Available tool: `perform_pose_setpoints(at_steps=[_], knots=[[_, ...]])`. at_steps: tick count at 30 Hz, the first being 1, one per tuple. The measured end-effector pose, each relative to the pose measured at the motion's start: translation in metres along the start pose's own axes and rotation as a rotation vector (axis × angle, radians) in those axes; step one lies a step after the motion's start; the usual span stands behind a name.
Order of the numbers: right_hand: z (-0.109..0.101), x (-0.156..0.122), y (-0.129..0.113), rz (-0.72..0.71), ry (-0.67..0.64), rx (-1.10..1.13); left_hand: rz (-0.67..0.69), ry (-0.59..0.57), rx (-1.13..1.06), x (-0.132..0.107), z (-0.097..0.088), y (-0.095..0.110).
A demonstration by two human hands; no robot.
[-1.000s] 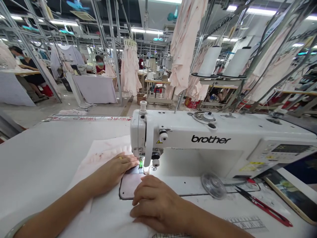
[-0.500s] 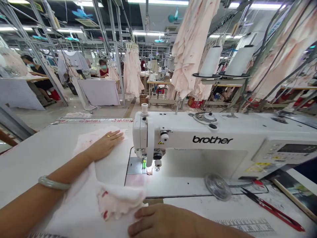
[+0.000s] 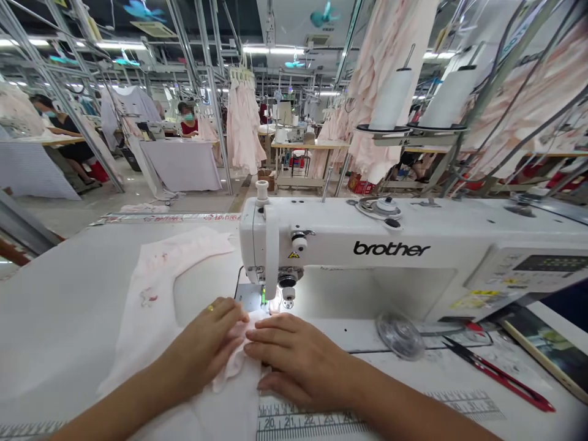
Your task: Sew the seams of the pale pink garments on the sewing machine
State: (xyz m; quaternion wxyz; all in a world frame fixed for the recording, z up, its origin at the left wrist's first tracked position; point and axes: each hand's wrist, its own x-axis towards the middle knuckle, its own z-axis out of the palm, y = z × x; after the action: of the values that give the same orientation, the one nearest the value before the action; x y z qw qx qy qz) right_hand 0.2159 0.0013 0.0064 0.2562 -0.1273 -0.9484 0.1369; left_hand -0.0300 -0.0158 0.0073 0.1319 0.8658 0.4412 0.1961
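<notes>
- L hand (image 3: 206,343): flat on pale pink fabric (image 3: 158,306), fingers together, not clenched; gold ring (image 3: 210,307) on it
- R hand (image 3: 294,352): also flat & released on same fabric, fingers slightly spread, just beside L hand, no pinch visible
- Fabric: curved panel on counter, bunched in a small fold between hands, front edge right by presser foot (image 3: 263,298); small red marks on part left of hands; far part runs up-left, well apart from hands
- Presser foot area: green-lit part at needle, metal needle plate (image 3: 248,298) just left of it; foot touching fabric or not, can't tell
- Open room: wide white counter (image 3: 55,306) left of fabric; open throat under sewing machine arm, right of needle
- Sewing machine (image 3: 367,245): white, "brother" on arm, yellow warning label (image 3: 293,255), control panel (image 3: 551,269) w/ small screen, text too small
- Counter front edge: printed ruler strip (image 3: 303,422), numbers 20–24 legible
- R of hands: clear plastic disc (image 3: 399,335); red-handled thread snips (image 3: 500,381); dark flat panel w/ tan edge (image 3: 546,349), kind unclear
- Behind machine: 2 white thread cones (image 3: 392,98) on stand; pink garments (image 3: 243,122) on rails; masked co-worker (image 3: 187,119) at far table
</notes>
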Motion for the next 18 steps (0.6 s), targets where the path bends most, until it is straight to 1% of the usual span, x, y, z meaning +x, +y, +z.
perform_pose_setpoints(at_steps=[3,5,7,10,12,14,18], knots=[[0.001,-0.002,0.003,-0.009,-0.111,0.074,0.237,0.046,0.179,-0.003,0.009,0.002],[0.001,-0.004,0.006,-0.031,-0.162,0.090,0.308,0.038,0.248,-0.004,0.013,0.002],[0.001,-0.004,0.007,-0.022,-0.134,0.075,0.305,0.048,0.265,-0.007,0.017,0.001],[0.002,-0.002,0.008,0.041,-0.010,0.009,0.320,0.070,0.255,-0.008,0.020,-0.004],[0.002,0.001,0.009,0.095,0.045,-0.056,0.344,0.067,0.246,-0.005,0.019,-0.007],[0.003,0.003,0.012,0.155,0.035,-0.123,0.350,0.043,0.251,0.002,0.016,-0.011],[0.003,0.004,0.018,0.249,-0.039,-0.220,0.320,-0.011,0.278,0.018,0.014,-0.016]])
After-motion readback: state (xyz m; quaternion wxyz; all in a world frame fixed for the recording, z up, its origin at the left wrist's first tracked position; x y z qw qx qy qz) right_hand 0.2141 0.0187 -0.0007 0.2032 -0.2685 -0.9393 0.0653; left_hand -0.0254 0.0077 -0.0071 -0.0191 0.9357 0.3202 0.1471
